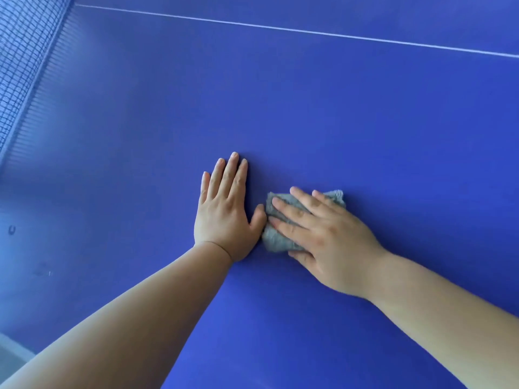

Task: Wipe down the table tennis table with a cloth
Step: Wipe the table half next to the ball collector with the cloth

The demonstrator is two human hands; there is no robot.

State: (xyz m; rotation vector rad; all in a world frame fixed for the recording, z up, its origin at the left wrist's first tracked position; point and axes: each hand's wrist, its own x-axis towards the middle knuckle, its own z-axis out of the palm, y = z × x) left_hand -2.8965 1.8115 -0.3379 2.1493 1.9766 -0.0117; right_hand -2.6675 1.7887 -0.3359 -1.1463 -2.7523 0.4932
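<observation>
The blue table tennis table [309, 113] fills the head view. A small crumpled grey cloth [273, 238] lies on it near the middle. My right hand [325, 237] presses flat on the cloth with straight, spread fingers, covering most of it. My left hand [224, 211] rests flat on the bare table just left of the cloth, fingers straight and together, its thumb touching the cloth's edge.
The dark net [19, 68] runs along the upper left. A thin white line [295, 30] crosses the table at the far side. A small mark [11, 229] shows at the left, and the table's corner edge [16, 346] is at the lower left.
</observation>
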